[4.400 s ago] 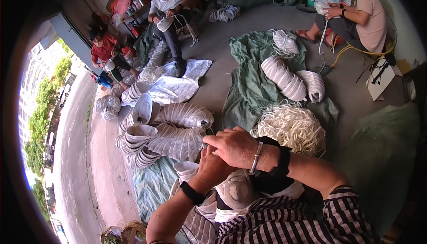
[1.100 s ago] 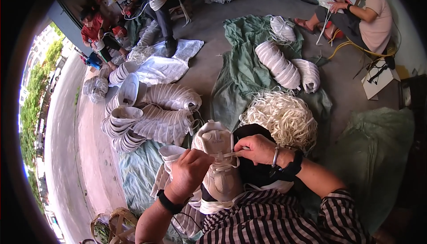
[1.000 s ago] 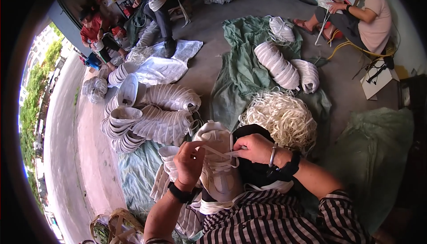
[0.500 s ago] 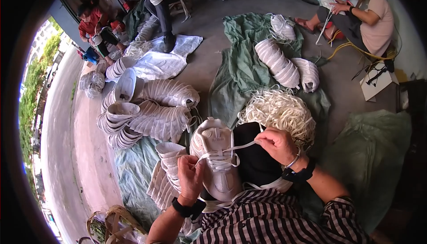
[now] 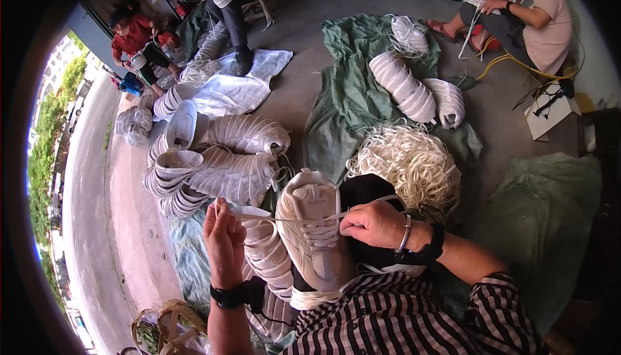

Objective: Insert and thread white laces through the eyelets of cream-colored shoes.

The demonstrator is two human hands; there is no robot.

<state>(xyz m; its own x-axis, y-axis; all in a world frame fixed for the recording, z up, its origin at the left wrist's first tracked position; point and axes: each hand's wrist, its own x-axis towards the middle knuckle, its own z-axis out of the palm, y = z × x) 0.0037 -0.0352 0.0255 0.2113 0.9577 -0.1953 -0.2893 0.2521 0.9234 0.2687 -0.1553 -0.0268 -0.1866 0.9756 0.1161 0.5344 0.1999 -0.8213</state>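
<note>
The sneaker upper [image 5: 315, 268] sits in front of the striped shirt [image 5: 388, 310], toe toward the wearer. The left hand [image 5: 224, 231], out to the left, pinches a white lace [image 5: 262, 218] drawn across the tongue; the right hand's [image 5: 375, 224] grip is closed on lace at the upper's right edge. Rows cross the lower throat, so lacing looks well along; the top eyelets and loose ends seem left. A lace heap [image 5: 411, 164] lies beyond.
</note>
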